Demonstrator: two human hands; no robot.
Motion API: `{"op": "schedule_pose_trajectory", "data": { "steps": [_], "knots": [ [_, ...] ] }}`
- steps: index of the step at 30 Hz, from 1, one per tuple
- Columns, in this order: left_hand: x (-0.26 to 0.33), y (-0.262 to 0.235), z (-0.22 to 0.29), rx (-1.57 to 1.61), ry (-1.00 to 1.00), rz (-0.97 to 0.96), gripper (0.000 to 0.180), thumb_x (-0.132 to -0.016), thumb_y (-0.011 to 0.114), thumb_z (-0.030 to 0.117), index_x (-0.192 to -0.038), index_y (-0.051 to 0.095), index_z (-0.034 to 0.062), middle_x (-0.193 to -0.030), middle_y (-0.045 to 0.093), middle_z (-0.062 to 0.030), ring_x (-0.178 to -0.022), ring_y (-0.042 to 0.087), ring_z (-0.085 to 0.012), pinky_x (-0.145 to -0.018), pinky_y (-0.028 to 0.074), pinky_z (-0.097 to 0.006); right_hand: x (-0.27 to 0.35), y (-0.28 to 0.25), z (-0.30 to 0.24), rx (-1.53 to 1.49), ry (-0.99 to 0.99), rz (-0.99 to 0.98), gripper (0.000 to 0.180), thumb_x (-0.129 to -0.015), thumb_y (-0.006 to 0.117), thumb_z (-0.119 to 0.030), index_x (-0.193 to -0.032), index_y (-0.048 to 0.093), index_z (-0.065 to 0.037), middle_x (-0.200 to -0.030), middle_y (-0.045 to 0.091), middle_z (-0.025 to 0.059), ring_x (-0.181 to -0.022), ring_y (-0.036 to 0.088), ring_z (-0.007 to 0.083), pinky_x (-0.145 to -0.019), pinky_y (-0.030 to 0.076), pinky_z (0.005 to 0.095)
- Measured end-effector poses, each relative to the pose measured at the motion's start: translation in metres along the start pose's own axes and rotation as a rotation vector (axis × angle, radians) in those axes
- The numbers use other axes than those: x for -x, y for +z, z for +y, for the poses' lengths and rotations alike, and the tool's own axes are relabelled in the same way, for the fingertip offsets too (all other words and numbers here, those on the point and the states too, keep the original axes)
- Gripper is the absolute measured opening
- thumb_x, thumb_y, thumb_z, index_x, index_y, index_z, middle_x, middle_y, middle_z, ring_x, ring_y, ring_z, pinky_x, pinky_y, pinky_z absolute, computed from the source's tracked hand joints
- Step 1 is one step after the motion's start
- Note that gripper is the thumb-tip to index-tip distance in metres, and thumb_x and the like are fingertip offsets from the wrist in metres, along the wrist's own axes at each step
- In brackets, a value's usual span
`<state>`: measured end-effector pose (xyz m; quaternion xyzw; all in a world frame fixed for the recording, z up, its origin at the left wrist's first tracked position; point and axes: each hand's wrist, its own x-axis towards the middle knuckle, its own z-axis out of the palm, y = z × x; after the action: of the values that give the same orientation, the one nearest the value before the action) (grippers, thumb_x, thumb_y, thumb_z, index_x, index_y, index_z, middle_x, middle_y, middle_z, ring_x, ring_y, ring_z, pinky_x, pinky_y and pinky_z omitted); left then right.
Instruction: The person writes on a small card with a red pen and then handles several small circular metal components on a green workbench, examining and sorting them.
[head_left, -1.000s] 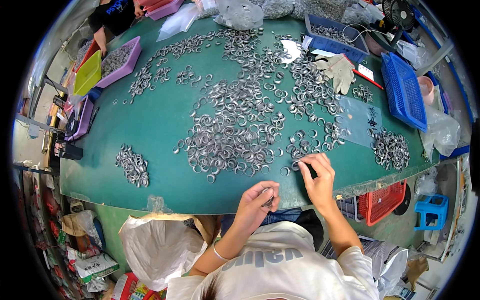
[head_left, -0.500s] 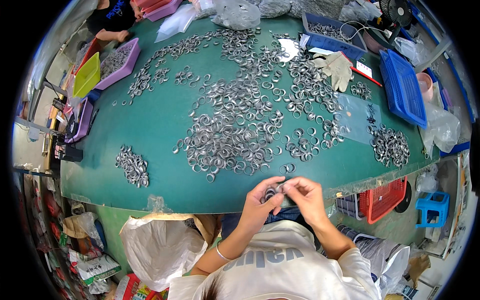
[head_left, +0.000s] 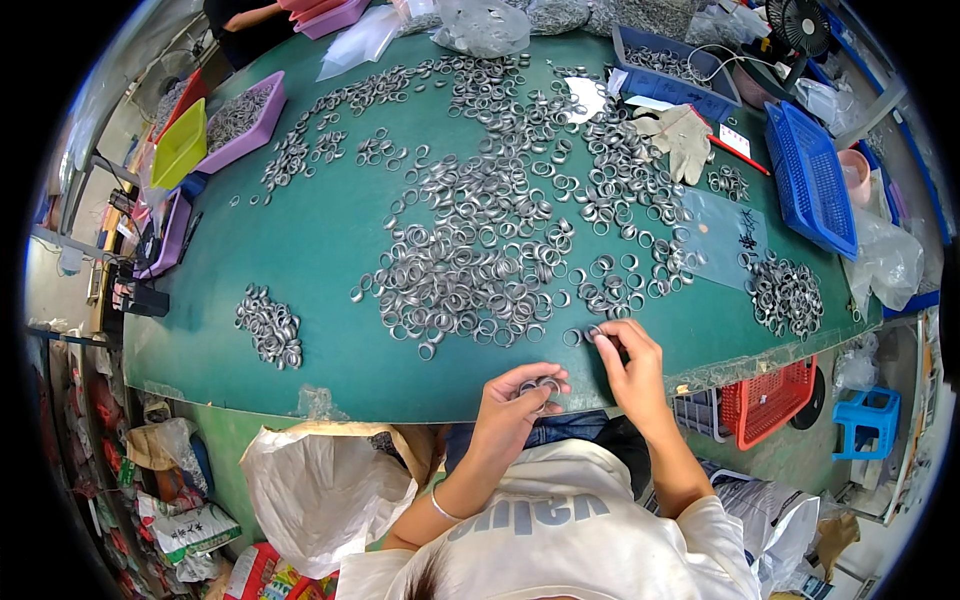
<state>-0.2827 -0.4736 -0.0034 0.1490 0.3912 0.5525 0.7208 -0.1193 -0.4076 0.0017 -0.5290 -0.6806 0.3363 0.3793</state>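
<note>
Many grey metal rings (head_left: pixel 450 265) lie heaped over the middle of the green table (head_left: pixel 330 240). My left hand (head_left: pixel 512 408) is near the table's front edge, its fingers curled around several metal rings (head_left: pixel 540 388). Forward and to the right, my right hand (head_left: pixel 630 362) reaches over the tabletop. Its thumb and forefinger pinch a single ring (head_left: pixel 594 332) beside another loose ring (head_left: pixel 572 338). Small separate piles of rings sit at the left (head_left: pixel 268 326) and at the right (head_left: pixel 786 295).
Bins stand around the table: a pink bin of parts (head_left: pixel 240 125), a yellow basket (head_left: pixel 180 145), a blue bin (head_left: pixel 675 75) and stacked blue baskets (head_left: pixel 812 180). A glove (head_left: pixel 680 140) and red pen (head_left: pixel 738 156) lie at the right. An open sack (head_left: pixel 325 490) hangs below the front edge.
My right hand has left my left hand and moved forward to a ring on the table. The left hand keeps its rings. At the far left, another person's hand has withdrawn from the pink bin.
</note>
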Motion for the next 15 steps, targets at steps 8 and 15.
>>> {"op": "schedule_pose_trajectory", "data": {
  "steps": [8,15],
  "knots": [
    [-0.003,0.008,-0.002,-0.192,0.030,-0.057,0.022,-0.088,0.054,0.008,-0.108,0.058,-0.0021,-0.095,0.062,-0.0105,-0.081,0.060,-0.0165,-0.059,0.051,-0.025,0.021,-0.005,-0.020,-0.775,0.395,-0.250,0.014,-0.087,0.058,-0.007,-0.096,0.063,0.001,-0.088,0.065,0.0038,-0.073,0.054,0.0073,-0.065,0.043,0.0218],
    [-0.002,0.012,0.004,-0.015,0.002,-0.112,0.029,-0.087,0.058,0.011,-0.112,0.056,-0.0034,-0.088,0.060,-0.0093,-0.073,0.058,-0.0159,-0.052,0.046,-0.024,0.016,-0.002,-0.030,-0.079,-0.341,0.031,0.017,-0.069,0.064,0.004,-0.085,0.066,-0.002,-0.084,0.061,0.0078,-0.070,0.053,0.0216,-0.061,0.042,0.0293]
  ]
}}
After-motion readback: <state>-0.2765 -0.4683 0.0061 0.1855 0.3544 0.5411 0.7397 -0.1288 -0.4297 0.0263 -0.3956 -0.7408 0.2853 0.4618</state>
